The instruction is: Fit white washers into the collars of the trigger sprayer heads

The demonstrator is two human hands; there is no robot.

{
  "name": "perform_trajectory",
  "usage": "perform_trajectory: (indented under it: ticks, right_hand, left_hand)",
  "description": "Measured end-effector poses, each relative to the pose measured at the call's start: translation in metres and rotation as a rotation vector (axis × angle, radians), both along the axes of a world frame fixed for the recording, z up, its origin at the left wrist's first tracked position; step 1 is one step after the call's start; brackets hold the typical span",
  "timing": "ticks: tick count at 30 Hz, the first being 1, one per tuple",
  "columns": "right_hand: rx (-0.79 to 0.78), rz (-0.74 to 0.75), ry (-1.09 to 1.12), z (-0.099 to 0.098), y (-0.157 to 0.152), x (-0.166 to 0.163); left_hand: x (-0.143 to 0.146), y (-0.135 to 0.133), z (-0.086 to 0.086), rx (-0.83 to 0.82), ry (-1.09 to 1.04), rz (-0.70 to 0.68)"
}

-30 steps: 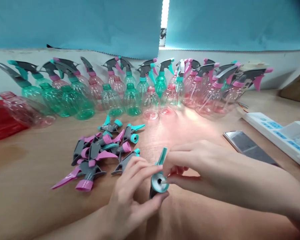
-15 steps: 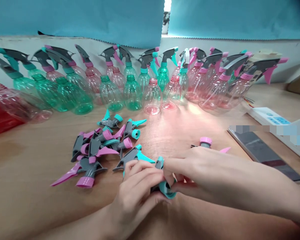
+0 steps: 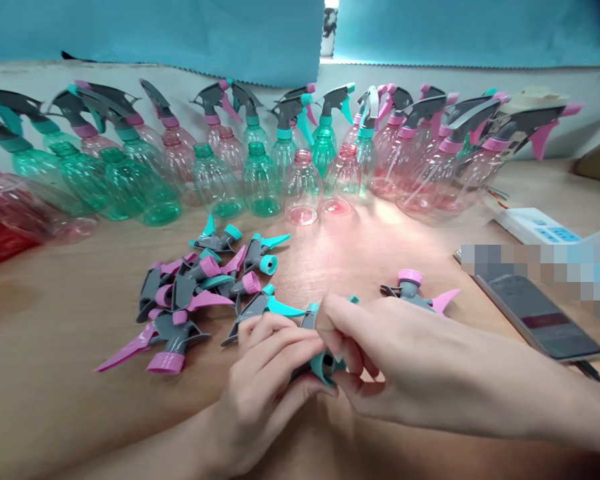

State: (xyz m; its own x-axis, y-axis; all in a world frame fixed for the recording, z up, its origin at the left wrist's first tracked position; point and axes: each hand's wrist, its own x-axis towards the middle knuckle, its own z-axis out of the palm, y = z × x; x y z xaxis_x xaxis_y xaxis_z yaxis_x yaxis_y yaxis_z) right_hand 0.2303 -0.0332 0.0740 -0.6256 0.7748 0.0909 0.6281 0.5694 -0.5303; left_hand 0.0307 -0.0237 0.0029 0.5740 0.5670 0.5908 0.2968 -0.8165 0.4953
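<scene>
My left hand (image 3: pixel 270 377) is closed around a grey trigger spray head (image 3: pixel 325 365), its teal collar turned toward me with the opening showing. Close against that collar, my right hand (image 3: pixel 367 347) has its fingers curled in a pinch. A small pale bit shows near its fingertips, too hidden to name. Left of my hands lies a pile of loose spray heads (image 3: pixel 185 293) in grey with pink or teal parts. One teal-triggered spray head (image 3: pixel 255 310) lies just beyond my left fingers. Behind my right hand rests a pink-collared spray head (image 3: pixel 410 287).
Rows of pink and green bottles (image 3: pixel 263 183) stand along the wall, many with spray heads fitted. A phone (image 3: pixel 540 313) lies at the right near a white power strip (image 3: pixel 540 227). A red bag (image 3: pixel 5 230) sits at the left edge.
My right fingers have drawn slightly back from the collar opening, and more of the opening shows. The camera view has shifted a little. The loose spray heads stay in place.
</scene>
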Motion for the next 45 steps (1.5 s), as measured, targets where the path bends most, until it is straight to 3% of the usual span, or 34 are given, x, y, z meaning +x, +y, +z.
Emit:
perform_trajectory:
  ticks: [8,15,21,26,33,40,45]
  right_hand:
    - [-0.029,0.028,-0.054,-0.002,0.002,-0.007]
    - [0.098,0.066,-0.056,-0.007,0.004,-0.006]
    - [-0.106,0.053,-0.018,0.004,0.009,0.004]
    - [-0.152,0.069,-0.022,0.006,0.011,0.010]
    - [-0.014,0.061,0.106,-0.003,0.006,0.001]
    - [-0.249,-0.037,0.317,-0.020,0.007,-0.004]
    - [-0.318,-0.141,0.301,-0.022,0.005,-0.005]
  left_hand:
    - [0.002,0.002,0.002,-0.058,-0.018,0.061]
    - [0.000,0.002,-0.001,-0.073,-0.009,0.076]
    - [-0.001,0.001,-0.003,-0.009,-0.001,0.043]
    - [-0.002,-0.001,-0.005,0.063,0.045,0.038]
    - [-0.003,-0.004,-0.007,0.077,0.032,0.046]
    - [-0.004,-0.003,-0.007,0.057,0.036,0.088]
    - [-0.004,-0.005,-0.006,0.086,0.064,0.107]
